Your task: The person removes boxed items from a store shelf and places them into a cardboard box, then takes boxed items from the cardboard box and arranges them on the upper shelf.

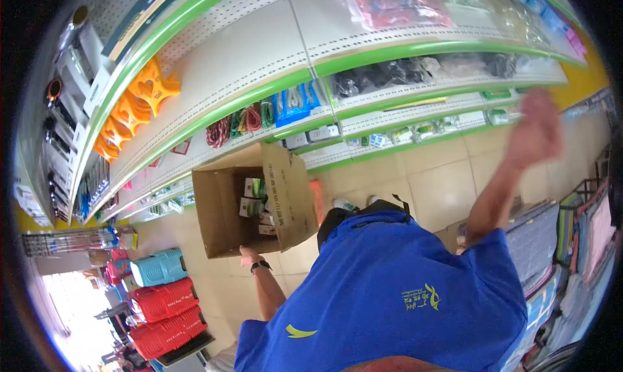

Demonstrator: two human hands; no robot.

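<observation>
An open brown cardboard box (289,197) of small green-and-white cartons (250,207) is gripped at its near rim by the curled left hand (248,256), apparently for steadiness; the right hand (537,133) is extended, its blurred grip indeterminable. Green-edged white metal shelves (237,37) are seen beyond.

"Where's the left hand (248,256)?"
"Toward seven o'clock, curled in a grip, its forearm (268,291) bare."
"And the right hand (537,135)?"
"Raised between two and three o'clock, too blurred to read."
</observation>
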